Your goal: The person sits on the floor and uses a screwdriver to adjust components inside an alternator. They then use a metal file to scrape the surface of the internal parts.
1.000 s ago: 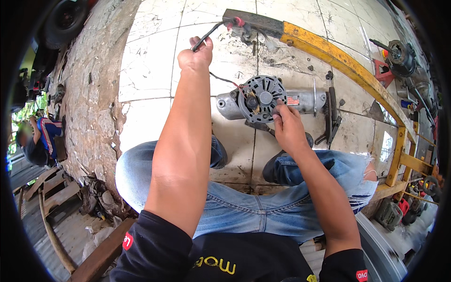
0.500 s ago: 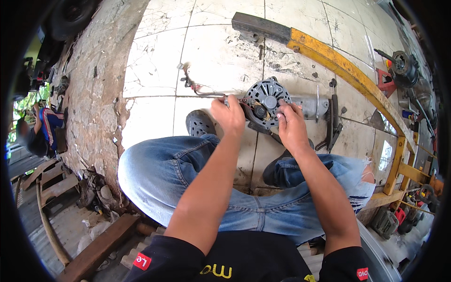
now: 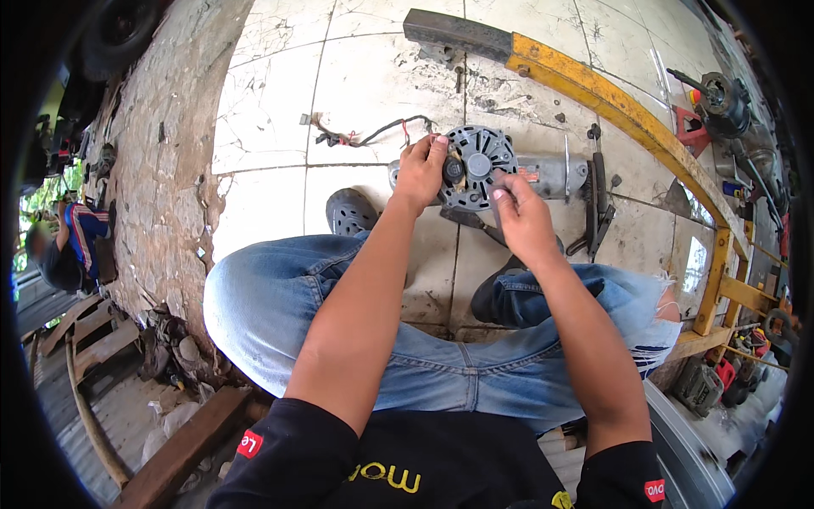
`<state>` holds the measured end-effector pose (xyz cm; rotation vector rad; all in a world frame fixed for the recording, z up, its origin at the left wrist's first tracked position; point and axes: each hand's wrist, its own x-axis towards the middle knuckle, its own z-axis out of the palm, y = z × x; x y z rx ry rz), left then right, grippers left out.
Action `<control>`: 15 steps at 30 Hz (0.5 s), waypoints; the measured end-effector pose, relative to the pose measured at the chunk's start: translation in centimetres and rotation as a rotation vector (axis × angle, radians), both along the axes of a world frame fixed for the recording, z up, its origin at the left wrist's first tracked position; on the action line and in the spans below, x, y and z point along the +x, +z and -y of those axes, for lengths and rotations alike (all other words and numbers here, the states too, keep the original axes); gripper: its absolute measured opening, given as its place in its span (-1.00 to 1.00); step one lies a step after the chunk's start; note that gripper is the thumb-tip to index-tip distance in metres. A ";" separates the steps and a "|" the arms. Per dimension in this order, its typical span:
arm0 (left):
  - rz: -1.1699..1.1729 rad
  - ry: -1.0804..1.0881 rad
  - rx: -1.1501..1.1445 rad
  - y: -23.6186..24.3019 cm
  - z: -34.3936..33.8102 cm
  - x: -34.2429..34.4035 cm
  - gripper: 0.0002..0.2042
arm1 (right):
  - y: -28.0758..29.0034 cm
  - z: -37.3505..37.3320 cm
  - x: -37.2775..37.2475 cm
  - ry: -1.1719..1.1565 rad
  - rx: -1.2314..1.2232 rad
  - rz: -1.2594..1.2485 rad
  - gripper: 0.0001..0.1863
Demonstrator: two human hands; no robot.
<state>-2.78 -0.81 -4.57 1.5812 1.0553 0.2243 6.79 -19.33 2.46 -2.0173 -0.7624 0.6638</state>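
Note:
An alternator (image 3: 479, 164) with a round, slotted grey housing sits in front of me, face up. My left hand (image 3: 421, 174) is closed on its left rim, index finger stretched along the edge. A dark wire harness (image 3: 386, 131) with red strands trails leftward from it across the tiles. Over the lower right rim, my right hand (image 3: 524, 216) has thumb and fingers drawn together. What lies between those fingertips is hidden. Behind and right of the alternator, a grey metal cylinder (image 3: 555, 176) with a reddish label lies on the floor.
Dark pliers-like tools (image 3: 600, 208) lie right of the cylinder. A yellow steel frame (image 3: 619, 106) arcs across the right side. A red stand (image 3: 691, 131) and machine parts (image 3: 725, 97) stand beyond it. At far left, a person (image 3: 72, 242) sits past the broken concrete.
My left hand has moved up along the alternator's rim, and the harness lies farther up. My right fingers have shifted from the face toward the lower right edge.

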 end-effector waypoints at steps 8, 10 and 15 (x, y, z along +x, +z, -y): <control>0.076 0.096 -0.146 -0.3 0.4 0.4 -0.37 | 1.8 0.1 2.7 -0.353 0.031 -0.280 -0.73; 0.110 0.127 -0.200 -1.1 0.4 0.5 -0.36 | 1.7 0.1 2.2 -0.395 -0.079 -0.423 -0.72; 0.139 0.077 -0.221 -0.6 0.1 1.1 -0.36 | -0.4 0.4 2.3 -0.365 -0.105 -0.576 -0.75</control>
